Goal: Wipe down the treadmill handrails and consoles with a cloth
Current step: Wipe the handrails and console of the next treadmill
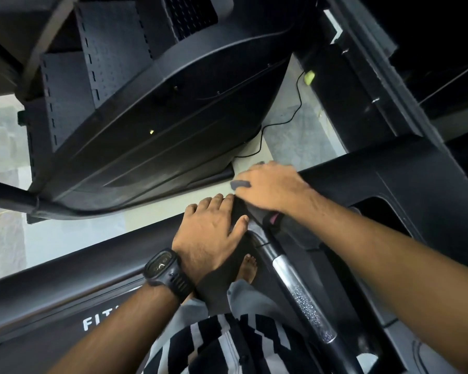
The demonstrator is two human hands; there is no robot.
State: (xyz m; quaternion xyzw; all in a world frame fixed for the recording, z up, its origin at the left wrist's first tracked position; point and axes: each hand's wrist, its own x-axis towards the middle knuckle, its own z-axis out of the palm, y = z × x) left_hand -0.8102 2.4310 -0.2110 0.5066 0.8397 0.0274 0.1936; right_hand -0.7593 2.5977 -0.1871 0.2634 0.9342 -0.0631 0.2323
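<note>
So this is mid-wipe on the console [416, 179], at its corner in the middle of the frame. The right hand [270, 186] lies flat with its fingers spread, pressing a grey cloth [239, 184] onto the console's edge. Only a corner of the cloth pokes out under the fingers, and the hand is blurry. The left hand [212, 230], the one with the wristwatch [161, 264], rests just beside it with straight fingers draped over a dark edge. I can't see it gripping anything.

The handrail [300, 287] with the silver grip runs toward the lower right and looks like the obvious next target. My guess is that means wrapping the cloth round the bar rather than pressing flat, then sliding it along.
</note>
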